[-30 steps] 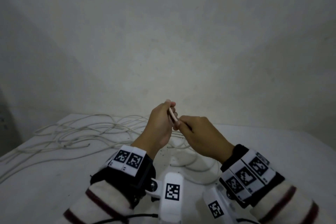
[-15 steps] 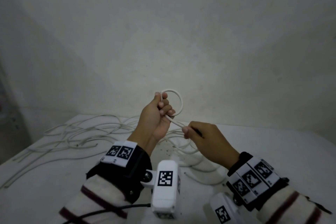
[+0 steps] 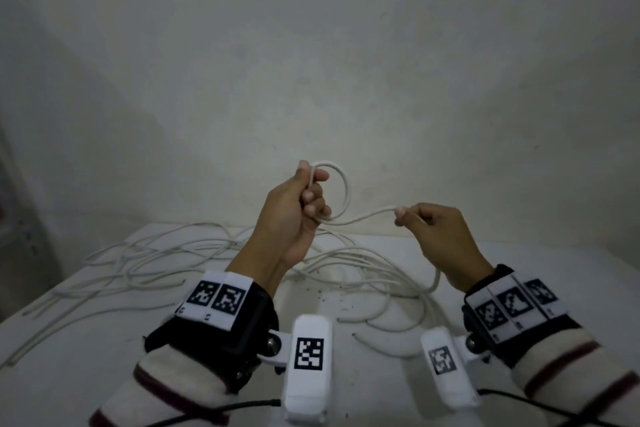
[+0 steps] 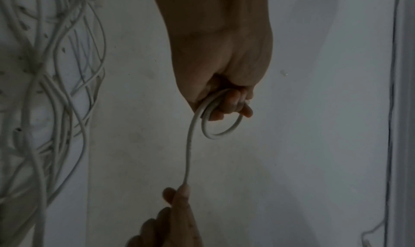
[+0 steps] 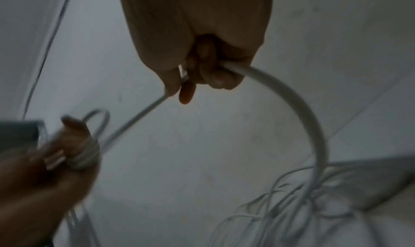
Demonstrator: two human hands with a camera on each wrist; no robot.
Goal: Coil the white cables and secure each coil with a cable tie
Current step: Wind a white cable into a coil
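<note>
White cable (image 3: pixel 363 218) runs between our two hands above the worktop (image 3: pixel 519 270). Our left hand (image 3: pixel 294 215) has its fingers curled round a small coil (image 3: pixel 341 191), one loop standing clear in the head view and about two turns bunched at the fingers in the left wrist view. Our right hand (image 3: pixel 440 236) pinches the same cable just past the coil, thumb and forefinger closed on it, and the slack drops from behind that hand in a curve to the heap below.

We judge this to be the early coiling step: only a loop or two is made, and most of the length lies loose. The next move calls for the right hand to sweep its stretch round to the left fingers to lay another turn of like size, then slide back along the slack without letting it kink or drag the heap with it.

By count: two hands and one coil begun. The loose cables (image 3: pixel 166 253) on the worktop are tangled; several cut ends show, so there are several, but we cannot give an exact number. No finished coil and no cable tie can be made out in any view.
</note>
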